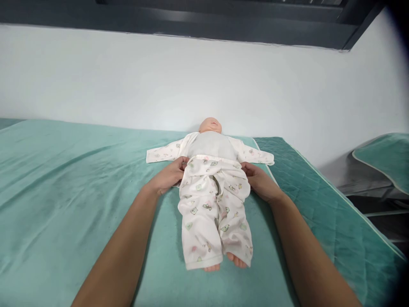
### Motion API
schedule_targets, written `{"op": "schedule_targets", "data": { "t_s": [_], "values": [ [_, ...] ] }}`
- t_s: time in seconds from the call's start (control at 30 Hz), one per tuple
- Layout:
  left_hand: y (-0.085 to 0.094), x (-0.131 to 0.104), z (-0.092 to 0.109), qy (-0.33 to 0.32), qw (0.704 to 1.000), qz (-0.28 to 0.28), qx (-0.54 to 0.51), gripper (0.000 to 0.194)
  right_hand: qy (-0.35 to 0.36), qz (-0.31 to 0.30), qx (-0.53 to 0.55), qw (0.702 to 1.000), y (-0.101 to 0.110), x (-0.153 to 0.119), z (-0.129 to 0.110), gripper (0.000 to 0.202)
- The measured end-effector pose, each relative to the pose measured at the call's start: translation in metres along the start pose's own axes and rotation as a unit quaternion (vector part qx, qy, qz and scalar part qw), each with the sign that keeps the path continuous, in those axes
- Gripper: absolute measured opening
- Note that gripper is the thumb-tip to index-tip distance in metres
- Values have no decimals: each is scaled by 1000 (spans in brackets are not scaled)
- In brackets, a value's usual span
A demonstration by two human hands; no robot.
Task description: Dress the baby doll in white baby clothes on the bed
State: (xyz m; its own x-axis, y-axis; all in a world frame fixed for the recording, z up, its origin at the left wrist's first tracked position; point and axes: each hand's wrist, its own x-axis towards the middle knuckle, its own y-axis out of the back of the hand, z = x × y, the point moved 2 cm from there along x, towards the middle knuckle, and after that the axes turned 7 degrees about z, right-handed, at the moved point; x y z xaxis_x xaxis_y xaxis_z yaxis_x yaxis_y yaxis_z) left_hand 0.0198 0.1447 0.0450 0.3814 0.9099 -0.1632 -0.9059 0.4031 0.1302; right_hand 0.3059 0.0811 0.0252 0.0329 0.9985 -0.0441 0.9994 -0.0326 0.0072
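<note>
Doll (212,145) is lying on a green sheet (79,204), its head (211,124) pointing to twelve o'clock
Patterned pants (201,213) are covering its legs, toes (212,268) showing at six o'clock; the left hand (170,175) is touching them near the waist at nine o'clock, the right hand (260,181) at three; fingertips are partly hiding behind the cloth, so there is no telling whether they are pinching it.

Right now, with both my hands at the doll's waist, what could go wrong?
The doll lies with its head close to the wall, so an upward tug might bump it. The left hand and right hand are on opposite sides, so uneven pulling could skew the pants. Only the toes show past the hems, so they might snag.
</note>
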Motion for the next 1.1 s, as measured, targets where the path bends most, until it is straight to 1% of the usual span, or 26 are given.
{"op": "schedule_targets", "data": {
  "t_s": [0.07,0.17,0.2,0.27,0.33,0.4,0.5,0.63,0.73,0.83,0.9,1.0,1.1],
  "values": [
    [-2,1,0,7,1000,17,1,39,5,0,-8,1000,1,1,1,32],
    [-5,4,1,29,997,63,15,39,16,7,-23,1000,-1,5,5,26],
    [-6,5,1,37,996,74,20,40,16,23,-28,999,-1,7,7,25],
    [-8,8,0,42,995,89,26,39,5,81,-36,996,-1,14,12,24],
    [-9,11,0,40,995,90,25,37,-10,146,-52,988,-2,20,17,24],
    [-10,13,-2,42,996,82,16,36,-8,176,-74,982,-3,24,19,23],
    [-11,13,-3,49,997,50,-32,36,29,155,-80,984,-8,23,16,23],
    [-17,11,0,23,993,13,-111,38,61,110,-77,989,-14,16,4,28],
    [-22,11,0,13,988,26,-148,41,76,107,-65,989,-18,12,-4,28],
    [-25,14,0,9,978,63,-197,41,84,133,-45,987,-22,12,-9,29],
    [-26,16,-1,7,972,76,-224,39,89,154,-44,983,-24,13,-10,28],
    [-25,19,-3,19,968,58,-245,43,81,151,-6,985,-25,15,-9,28],
    [-24,21,-5,24,966,28,-257,48,51,111,64,990,-23,18,-6,29]
  ]
}}
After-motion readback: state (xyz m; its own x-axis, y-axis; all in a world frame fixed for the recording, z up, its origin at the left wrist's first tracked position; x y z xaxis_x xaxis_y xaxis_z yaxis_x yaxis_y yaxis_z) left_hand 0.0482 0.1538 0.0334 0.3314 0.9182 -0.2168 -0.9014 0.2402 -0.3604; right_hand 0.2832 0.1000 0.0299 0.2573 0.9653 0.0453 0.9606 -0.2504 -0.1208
